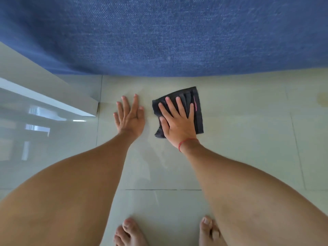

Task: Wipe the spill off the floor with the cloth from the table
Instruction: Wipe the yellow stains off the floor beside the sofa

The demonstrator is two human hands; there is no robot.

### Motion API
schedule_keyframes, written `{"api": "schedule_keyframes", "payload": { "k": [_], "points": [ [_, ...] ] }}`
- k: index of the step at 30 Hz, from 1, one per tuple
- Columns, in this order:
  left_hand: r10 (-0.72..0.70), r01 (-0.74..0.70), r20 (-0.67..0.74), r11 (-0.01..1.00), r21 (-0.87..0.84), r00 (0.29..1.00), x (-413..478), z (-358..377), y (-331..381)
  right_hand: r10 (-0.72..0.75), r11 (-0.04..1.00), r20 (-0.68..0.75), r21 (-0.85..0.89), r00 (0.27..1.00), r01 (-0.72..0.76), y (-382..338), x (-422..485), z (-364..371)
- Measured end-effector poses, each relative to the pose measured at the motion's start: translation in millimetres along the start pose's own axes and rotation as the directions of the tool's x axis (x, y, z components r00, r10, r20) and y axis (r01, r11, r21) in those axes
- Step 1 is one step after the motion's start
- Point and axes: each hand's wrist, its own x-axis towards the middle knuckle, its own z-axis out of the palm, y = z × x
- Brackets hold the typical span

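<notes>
The right hand (177, 121) presses flat, fingers spread, on the dark cloth (197, 110) on the floor (248, 130); the left hand (128, 116), open and empty, braces just left. Better to keep even pressure, sweeping in overlapping strokes.

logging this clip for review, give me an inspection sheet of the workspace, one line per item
surface: glossy pale tile floor, faint yellowish stain at far right
job's things: dark cloth flat on the floor; spill not clearly visible
clutter: nothing seen
grippers: right hand flat on the cloth, fingers spread; left hand flat on bare tile beside it, holding nothing
cables: nothing seen
surroundings: blue fabric along the top, white furniture at left, bare feet at the bottom
</notes>
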Motion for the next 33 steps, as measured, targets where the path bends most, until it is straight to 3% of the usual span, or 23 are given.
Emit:
{"api": "schedule_keyframes", "payload": {
  "k": [3,6,10,16,20,26,31,33],
  "points": [
    [-0.070,0.070,-0.038,0.998,0.002,0.997,-20,-2,-23,-0.049,0.999,0.045,-0.004,0.998,0.049,25,-33,-6],
    [-0.152,0.151,-0.063,0.988,-0.020,0.986,-31,-6,-40,0.129,0.991,0.068,0.005,0.989,-0.130,48,-50,-17],
    [-0.241,0.241,0.011,0.969,-0.054,0.971,-33,-5,-48,0.327,0.945,0.068,-0.007,0.942,-0.327,55,-34,-24],
    [-0.231,0.232,0.031,0.970,-0.076,0.973,-29,0,-50,0.438,0.899,0.008,-0.019,0.899,-0.437,37,20,-24],
    [-0.222,0.223,0.026,0.971,-0.087,0.975,-29,-1,-49,0.376,0.926,0.025,-0.031,0.926,-0.375,10,48,-16],
    [-0.199,0.202,0.038,0.973,-0.109,0.979,-28,-4,-54,0.127,0.992,0.062,-0.029,0.990,-0.125,-64,43,9],
    [-0.070,0.049,-0.126,0.986,-0.162,0.990,-48,-5,-75,-0.089,0.995,0.122,-0.042,0.988,0.095,-63,-8,13],
    [-0.092,0.068,-0.178,0.989,-0.134,0.980,-53,-5,-83,-0.140,0.986,0.144,-0.066,0.980,0.151,-36,-17,6]
  ]
}}
